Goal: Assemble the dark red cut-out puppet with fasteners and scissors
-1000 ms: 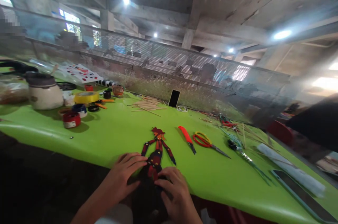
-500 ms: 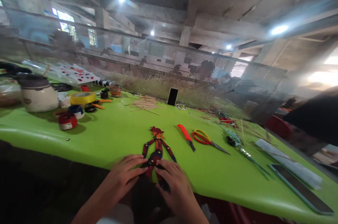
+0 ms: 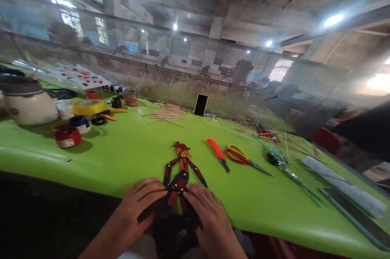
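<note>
A dark red and black jointed paper figure (image 3: pixel 182 171) with gold fasteners lies at the near edge of the green table (image 3: pixel 122 149), its head pointing away from me. My left hand (image 3: pixel 138 204) rests along the figure's left side, fingers slightly spread, fingertips by its hip. On the other side, my right hand (image 3: pixel 207 212) has its fingers apart, with the fingertips close to the hip and leg. Neither hand is closed round anything. The lower legs are dark and partly hidden between my hands.
Right of the figure lie a red cutter (image 3: pixel 217 152), scissors (image 3: pixel 237 155), green strands (image 3: pixel 289 173) and a long phone-like object (image 3: pixel 356 214). Thin sticks (image 3: pixel 170 113) and a propped phone (image 3: pixel 201 105) stand farther back. Paint jars (image 3: pixel 67 136), yellow tape (image 3: pixel 89 107) and a large jar (image 3: pixel 29 104) are left.
My hands have moved slightly apart, uncovering more of the figure's hips and upper legs. The camera view has tilted and shifted a little.
</note>
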Action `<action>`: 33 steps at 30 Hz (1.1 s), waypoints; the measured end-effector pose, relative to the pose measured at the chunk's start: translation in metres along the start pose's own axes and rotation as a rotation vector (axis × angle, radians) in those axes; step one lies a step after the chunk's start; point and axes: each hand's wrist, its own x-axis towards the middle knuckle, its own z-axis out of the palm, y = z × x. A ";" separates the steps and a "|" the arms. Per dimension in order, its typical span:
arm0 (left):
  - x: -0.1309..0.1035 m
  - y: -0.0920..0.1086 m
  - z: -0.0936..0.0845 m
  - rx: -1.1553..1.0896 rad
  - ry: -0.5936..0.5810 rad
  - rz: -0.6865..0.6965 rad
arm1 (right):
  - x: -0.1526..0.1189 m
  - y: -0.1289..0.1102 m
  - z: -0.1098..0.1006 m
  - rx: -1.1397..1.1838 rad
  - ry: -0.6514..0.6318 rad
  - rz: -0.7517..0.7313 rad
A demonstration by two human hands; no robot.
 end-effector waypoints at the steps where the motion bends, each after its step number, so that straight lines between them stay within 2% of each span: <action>1: 0.002 0.002 0.003 0.002 0.010 0.026 | 0.002 0.001 -0.002 -0.013 -0.017 0.004; 3: 0.007 0.007 0.011 0.006 0.004 0.051 | 0.006 0.003 -0.010 -0.031 -0.066 0.024; 6: 0.015 0.014 0.016 0.004 -0.081 0.043 | 0.014 0.009 -0.027 -0.027 -0.165 0.062; 11: 0.032 0.018 0.012 -0.024 -0.179 0.023 | 0.018 0.021 -0.046 0.048 -0.284 0.067; 17: 0.036 0.012 0.021 -0.040 -0.077 0.012 | 0.003 0.031 -0.040 0.132 -0.272 0.024; 21: 0.034 0.011 0.021 -0.046 -0.108 0.007 | 0.000 0.027 -0.037 0.110 -0.268 0.046; 27: 0.050 0.014 0.011 -0.079 -0.187 0.095 | 0.001 0.027 -0.040 0.104 -0.279 0.049; 33: 0.054 0.007 0.018 -0.083 -0.199 0.112 | -0.002 0.032 -0.035 0.081 -0.279 0.047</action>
